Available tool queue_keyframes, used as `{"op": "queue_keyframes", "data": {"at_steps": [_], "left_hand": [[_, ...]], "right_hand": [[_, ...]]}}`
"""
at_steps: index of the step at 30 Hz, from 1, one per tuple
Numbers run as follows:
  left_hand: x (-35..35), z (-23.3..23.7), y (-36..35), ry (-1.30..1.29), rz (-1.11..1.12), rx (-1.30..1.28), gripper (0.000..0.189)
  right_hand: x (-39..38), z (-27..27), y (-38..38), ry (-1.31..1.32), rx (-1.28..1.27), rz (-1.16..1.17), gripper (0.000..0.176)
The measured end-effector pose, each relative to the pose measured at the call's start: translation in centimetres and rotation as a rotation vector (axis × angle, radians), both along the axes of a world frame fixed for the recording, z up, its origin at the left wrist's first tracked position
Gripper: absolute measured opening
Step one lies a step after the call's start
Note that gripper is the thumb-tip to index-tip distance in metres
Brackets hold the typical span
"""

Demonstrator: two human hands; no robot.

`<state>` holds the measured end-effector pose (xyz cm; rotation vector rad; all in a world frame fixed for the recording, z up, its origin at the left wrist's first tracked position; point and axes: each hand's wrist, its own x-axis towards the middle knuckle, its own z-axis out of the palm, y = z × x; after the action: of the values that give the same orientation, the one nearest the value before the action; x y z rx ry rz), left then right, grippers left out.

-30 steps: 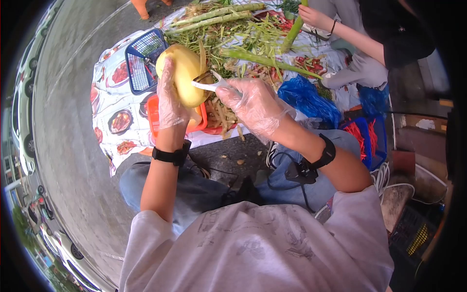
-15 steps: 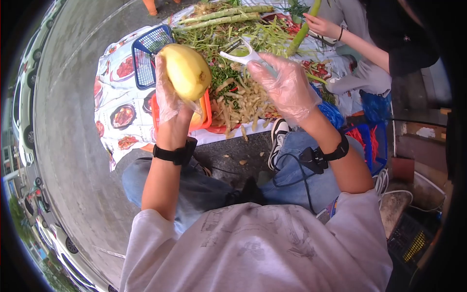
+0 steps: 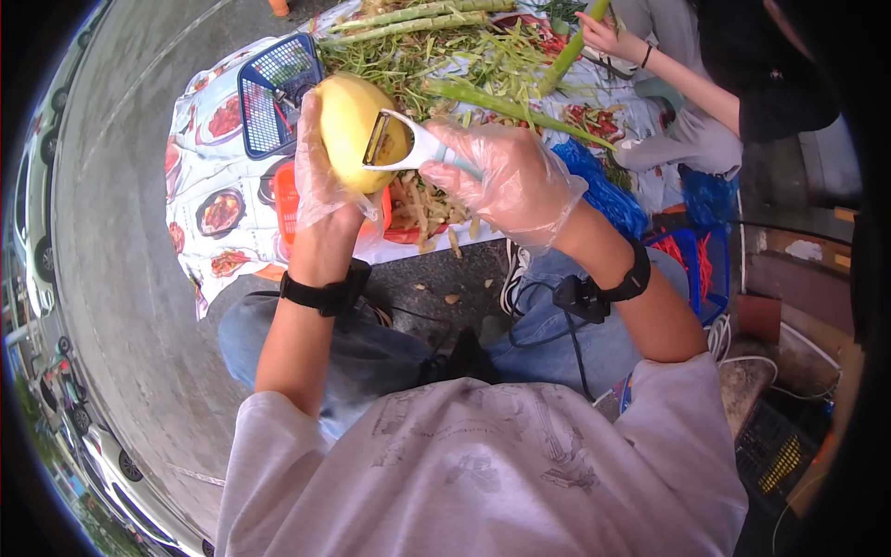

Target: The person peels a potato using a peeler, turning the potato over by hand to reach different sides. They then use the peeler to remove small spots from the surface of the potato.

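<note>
My left hand (image 3: 314, 181), in a clear plastic glove, is wrapped round a large yellow potato (image 3: 343, 116) with its skin off over the visible side. A white peeler (image 3: 422, 147) with a metal blade is gripped in my gloved right hand (image 3: 510, 176). Its blade lies over the right side of the potato in this view. Below the potato, an orange basket (image 3: 287, 209) is partly hidden by my left hand and forearm. Brownish peelings (image 3: 419, 215) are heaped beside it.
A blue basket (image 3: 244, 111) stands on the printed sheet (image 3: 190, 195). Green scraps (image 3: 408, 56) and long pale stalks (image 3: 418, 23) cover the back. At the right, another person's hand (image 3: 608, 37) holds a green stalk (image 3: 564, 63). A cable (image 3: 577, 348) hangs from my right wristband.
My right hand has moved left and down, bringing the peeler over the potato. The view has shifted slightly, and a green stalk behind my right hand now shows more fully.
</note>
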<state>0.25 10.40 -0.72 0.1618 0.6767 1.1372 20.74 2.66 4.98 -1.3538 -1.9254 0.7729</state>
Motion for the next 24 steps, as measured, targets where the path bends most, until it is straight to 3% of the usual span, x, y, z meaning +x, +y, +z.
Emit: {"op": "queue_keyframes", "data": {"at_steps": [6, 8, 12, 14, 18, 21, 23, 24], "left_hand": [[-1.0, 0.0, 0.1, 0.01, -0.06, -0.064, 0.053], [-1.6, 0.2, 0.1, -0.121, -0.084, -0.128, 0.054], [-3.3, 1.9, 0.4, -0.133, -0.054, -0.111, 0.055], [-3.2, 2.0, 0.0, -0.169, -0.051, -0.135, 0.055], [-2.7, 1.1, -0.6, -0.218, -0.059, -0.201, 0.055], [-2.5, 0.8, -0.8, -0.233, -0.057, -0.227, 0.055], [-2.0, 1.1, -1.2, -0.274, -0.05, -0.236, 0.058], [-1.9, 1.2, -1.3, -0.279, -0.05, -0.236, 0.058]], "right_hand": [[1.5, -0.1, 0.4, -0.1, 0.041, 0.107, 0.042], [3.8, -0.2, 0.6, -0.416, -0.034, 0.075, 0.043], [5.9, 0.2, 1.4, -0.399, -0.125, -0.063, 0.043], [5.6, 0.5, 1.2, -0.292, -0.008, -0.142, 0.044], [4.8, 0.2, 1.3, -0.316, -0.013, -0.105, 0.047], [3.9, 0.2, 1.5, -0.146, 0.004, -0.162, 0.045], [3.1, 1.1, 1.2, 0.128, -0.168, -0.043, 0.042], [2.3, -0.1, 1.0, 0.234, -0.077, -0.056, 0.039]]}}
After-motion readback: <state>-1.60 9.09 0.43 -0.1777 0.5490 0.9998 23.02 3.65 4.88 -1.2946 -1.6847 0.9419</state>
